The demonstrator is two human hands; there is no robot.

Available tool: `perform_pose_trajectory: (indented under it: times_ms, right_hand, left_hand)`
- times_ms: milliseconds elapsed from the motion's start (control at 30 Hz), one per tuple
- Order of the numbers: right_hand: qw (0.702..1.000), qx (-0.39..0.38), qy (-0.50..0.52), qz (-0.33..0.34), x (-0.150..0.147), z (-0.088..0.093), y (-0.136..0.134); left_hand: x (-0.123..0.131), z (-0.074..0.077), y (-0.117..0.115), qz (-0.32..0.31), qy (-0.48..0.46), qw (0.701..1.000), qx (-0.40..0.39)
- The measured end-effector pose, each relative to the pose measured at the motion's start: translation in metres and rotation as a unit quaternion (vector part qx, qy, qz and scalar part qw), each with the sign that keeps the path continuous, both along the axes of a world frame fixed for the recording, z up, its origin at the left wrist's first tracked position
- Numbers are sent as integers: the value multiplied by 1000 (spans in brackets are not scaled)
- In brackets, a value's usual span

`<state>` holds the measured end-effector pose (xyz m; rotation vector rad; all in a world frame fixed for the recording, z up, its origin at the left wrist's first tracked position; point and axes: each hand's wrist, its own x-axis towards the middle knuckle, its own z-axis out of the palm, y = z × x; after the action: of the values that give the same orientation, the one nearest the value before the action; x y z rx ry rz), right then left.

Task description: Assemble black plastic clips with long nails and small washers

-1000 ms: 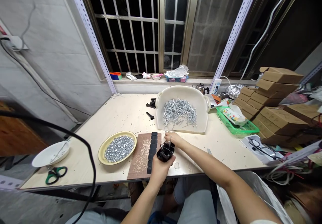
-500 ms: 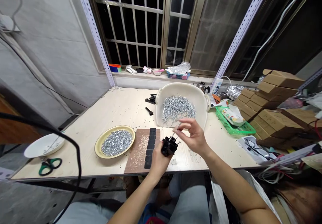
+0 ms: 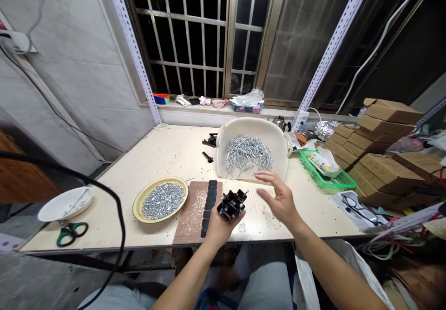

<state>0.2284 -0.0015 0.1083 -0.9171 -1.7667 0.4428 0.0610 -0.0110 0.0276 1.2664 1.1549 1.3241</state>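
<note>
My left hand [image 3: 222,226] is closed around several black plastic parts [image 3: 231,204] bunched together, their open ends facing up. A thin metal pin sticks out at their right side. To the right, my right hand [image 3: 278,198] is apart from the parts, thumb and fingers spread with nothing between them. Just beyond it, the big cream basin [image 3: 278,147] stands tilted toward me, holding a heap of long silvery screws or pins [image 3: 248,152]. A row of black flat pieces [image 3: 209,203] lies on a brown board [image 3: 190,226] left of my left hand.
A yellow bowl [image 3: 135,207] of small metal pieces stands on the left, with green-handled scissors [image 3: 71,234] and a white bowl [image 3: 49,214] beyond. Loose black parts [image 3: 210,140] lie by the basin. On the right are a green basket [image 3: 313,170], glasses [image 3: 358,207] and stacked cardboard boxes [image 3: 383,170].
My right hand has let go of the thin metal pin at the black parts, moved right and opened. My left hand still holds the parts, slightly lower and turned.
</note>
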Motion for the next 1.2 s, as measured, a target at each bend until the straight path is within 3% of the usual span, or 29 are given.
perform_pose_trajectory:
  times_ms: [133,333,533,733,933,1067,1200]
  right_hand:
    - [990,-111,69,-46,17,-22,12]
    - [968,-226,107,-34,23,-59,23]
    - [958,-256,124,-24,24,-70,24]
    - [956,-263,127,-17,24,-80,25]
    - [951,-286,118,-9,25,-94,24]
    - [945,-306,116,-6,26,-100,22]
    - [941,-320,110,-3,25,-103,20]
  left_hand:
    - [1,8,8,-62,-85,993,-62]
    - [1,27,18,-165,-89,980,-59]
    - [0,37,35,-164,-16,986,7]
    - [1,42,44,-122,59,984,113]
    - [4,48,48,-108,1,992,68]
    - [4,49,50,-153,-55,987,17]
    - [2,42,52,-105,9,991,78]
